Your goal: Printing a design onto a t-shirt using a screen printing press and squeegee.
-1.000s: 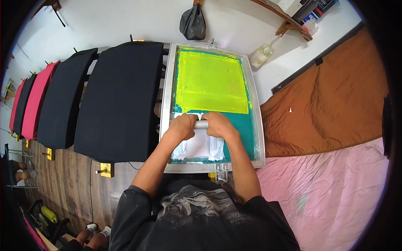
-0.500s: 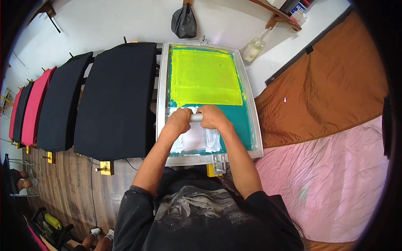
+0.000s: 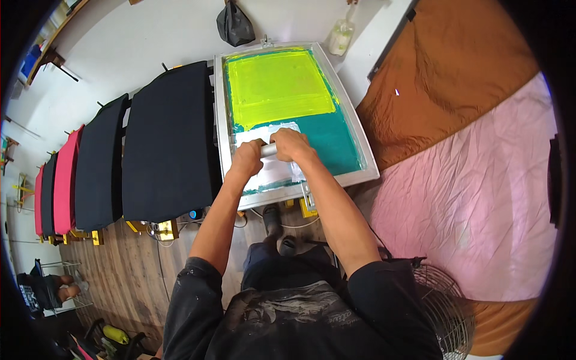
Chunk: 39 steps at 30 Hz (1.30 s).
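1. Well, leftmost runs a row of red and black boards (image 3: 168, 144), the widest black one just beside the frame's left edge.
2. Next, the frame (image 3: 221, 108) has a pale metal rim around teal mesh (image 3: 336, 144), with yellow ink (image 3: 279, 84) across its far end.
3. Left hand (image 3: 247, 159): fingers curled round the left end of the bar (image 3: 269, 150).
4. That bar sits over a white patch (image 3: 278, 175) toward the frame's near-left corner; I can't tell whether its underside meets the mesh.
5. Right hand (image 3: 291, 144): fingers wrapped round the bar's other end.
6. Beyond the frame's right edge, brown cloth (image 3: 444, 72), then pink cloth (image 3: 456, 198).
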### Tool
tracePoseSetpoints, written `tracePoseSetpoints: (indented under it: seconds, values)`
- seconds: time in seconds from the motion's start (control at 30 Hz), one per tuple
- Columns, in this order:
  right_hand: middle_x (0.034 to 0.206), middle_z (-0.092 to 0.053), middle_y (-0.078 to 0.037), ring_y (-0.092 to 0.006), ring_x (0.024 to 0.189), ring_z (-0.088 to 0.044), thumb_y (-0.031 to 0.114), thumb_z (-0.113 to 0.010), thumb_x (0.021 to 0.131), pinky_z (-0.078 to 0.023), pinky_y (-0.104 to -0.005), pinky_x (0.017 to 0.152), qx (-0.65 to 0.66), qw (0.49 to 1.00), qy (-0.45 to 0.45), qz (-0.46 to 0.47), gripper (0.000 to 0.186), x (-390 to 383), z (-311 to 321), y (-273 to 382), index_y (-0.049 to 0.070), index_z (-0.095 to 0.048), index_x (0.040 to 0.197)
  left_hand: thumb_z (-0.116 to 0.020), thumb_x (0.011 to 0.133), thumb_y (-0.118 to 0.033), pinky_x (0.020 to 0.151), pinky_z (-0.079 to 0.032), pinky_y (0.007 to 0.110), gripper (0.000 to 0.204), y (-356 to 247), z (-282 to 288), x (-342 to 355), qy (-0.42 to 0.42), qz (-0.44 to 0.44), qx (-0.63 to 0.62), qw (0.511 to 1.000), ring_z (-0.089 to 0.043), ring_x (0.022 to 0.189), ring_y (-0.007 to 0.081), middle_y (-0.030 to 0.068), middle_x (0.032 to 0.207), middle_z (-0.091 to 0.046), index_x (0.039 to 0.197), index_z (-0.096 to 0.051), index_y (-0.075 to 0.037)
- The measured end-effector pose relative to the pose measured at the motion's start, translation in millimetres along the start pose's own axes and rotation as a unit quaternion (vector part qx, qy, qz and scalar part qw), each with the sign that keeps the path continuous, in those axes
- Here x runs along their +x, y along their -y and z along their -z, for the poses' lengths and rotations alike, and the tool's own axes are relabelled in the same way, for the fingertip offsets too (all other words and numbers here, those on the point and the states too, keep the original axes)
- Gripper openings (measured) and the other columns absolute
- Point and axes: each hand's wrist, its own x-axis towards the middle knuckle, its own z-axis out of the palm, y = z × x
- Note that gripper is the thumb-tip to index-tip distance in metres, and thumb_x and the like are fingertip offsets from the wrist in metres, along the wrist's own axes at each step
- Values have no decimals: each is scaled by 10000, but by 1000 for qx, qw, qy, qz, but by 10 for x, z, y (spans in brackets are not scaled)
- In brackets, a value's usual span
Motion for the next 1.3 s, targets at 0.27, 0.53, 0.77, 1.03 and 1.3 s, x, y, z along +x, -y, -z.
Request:
tracePoseSetpoints:
  seconds: [0.27, 0.53, 0.77, 1.03, 1.3]
  values:
    - [1037, -705, -121, -294, 979, -674, 60, -620, 708, -533, -410, 838, -17, 996, 70, -52, 348, -273, 8, 76, 152, -728, 1026, -662, 687, -7, 717, -561, 419, 308, -143, 82, -227, 90, 48, -20, 995, -696, 774, 363, 224, 786, -685, 987, -709, -59]
    - [1025, -712, -131, -303, 973, -683, 90, -621, 671, -537, -425, 839, -22, 996, 67, -48, 398, -371, -42, 114, 170, -731, 1045, -680, 677, -37, 775, -559, 410, 342, -158, 103, -314, 127, 59, -8, 990, -699, 790, 357, 206, 832, -699, 1018, -712, -44]
    - [1042, -706, -175, -302, 994, -683, 71, -636, 699, -535, -399, 833, -17, 994, 95, -59, 320, -247, 108, 184, 40, -727, 1004, -635, 720, -50, 659, -601, 368, 384, -51, 188, -76, 212, 128, -90, 965, -721, 751, 311, 245, 911, -699, 1090, -663, 48]
    - [962, -713, -184, -334, 899, -701, -12, -671, 554, -564, -425, 716, -38, 978, 182, -94, 320, 163, 155, 82, 23, -746, 863, -612, 714, 12, 575, -585, 348, 225, -46, 271, 164, 228, 157, -151, 949, -724, 695, 300, 277, 814, -686, 903, -652, 126]
    - [980, -707, -175, -347, 909, -687, 50, -668, 666, -552, -419, 815, -8, 996, 91, -2, 333, -153, 121, 51, 127, -740, 982, -663, 712, -64, 808, -560, 437, 295, -67, 181, -82, 120, 54, -19, 991, -689, 883, 372, 217, 927, -698, 997, -732, -100]
